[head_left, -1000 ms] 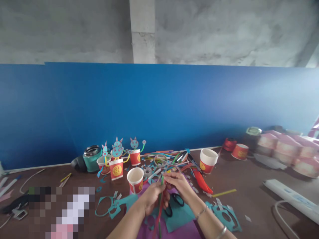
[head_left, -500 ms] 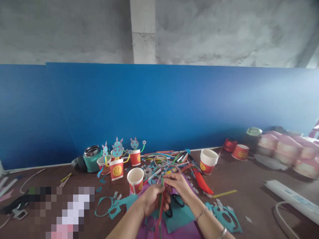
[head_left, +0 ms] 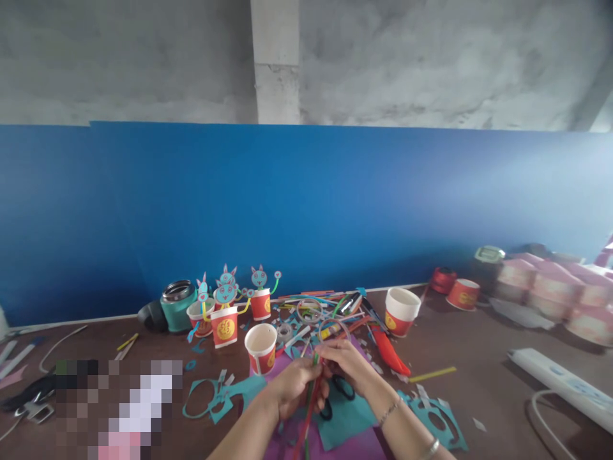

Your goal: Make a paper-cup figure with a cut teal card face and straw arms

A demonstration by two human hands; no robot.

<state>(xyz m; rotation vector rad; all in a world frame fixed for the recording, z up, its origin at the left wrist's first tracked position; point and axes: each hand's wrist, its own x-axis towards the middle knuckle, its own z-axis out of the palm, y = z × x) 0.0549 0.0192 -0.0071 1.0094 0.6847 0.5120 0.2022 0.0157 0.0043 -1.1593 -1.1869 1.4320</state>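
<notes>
My left hand (head_left: 295, 386) is closed around a thin green straw (head_left: 307, 421) and a thin red straw (head_left: 304, 431), which hang down towards the bottom edge. At their upper ends the fingers of my right hand (head_left: 348, 365) are pinched together; what lies exactly between the fingertips is partly hidden. Black-handled scissors (head_left: 343, 387) lie just below my right hand, on turquoise paper (head_left: 342, 425) over a purple sheet (head_left: 368, 444). An open red and white paper cup (head_left: 261, 351) stands to the left of my hands.
Behind are cup figures (head_left: 224, 327) with turquoise cat faces and a teal flask (head_left: 178, 306). A heap of straws and pens (head_left: 330, 310) lies beyond my hands. Stacked cups (head_left: 401, 313), a red pouch (head_left: 390, 351), cut paper scraps (head_left: 433, 418) and a white power strip (head_left: 565, 383) are rightward.
Both hands have shifted very slightly to the right with the straws, and the right fingers sit a little lower. The things on the table are unchanged.
</notes>
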